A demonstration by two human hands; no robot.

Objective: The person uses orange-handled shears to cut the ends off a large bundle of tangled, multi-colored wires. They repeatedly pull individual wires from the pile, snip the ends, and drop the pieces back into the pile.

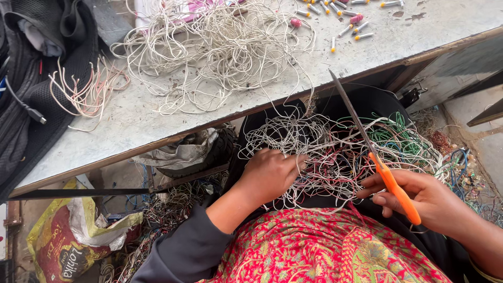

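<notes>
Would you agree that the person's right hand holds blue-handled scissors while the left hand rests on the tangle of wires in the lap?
Not quite: the handles are orange, not blue. The head view shows the right hand holding orange-handled scissors, blades pointing up toward the table edge, while the left hand rests on the tangle of wires in the lap, as you said.

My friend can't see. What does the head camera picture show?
A person's right hand holds orange-handled scissors while the left hand grips a tangle of thin wires on their lap. More white wires lie on the grey table.
</notes>
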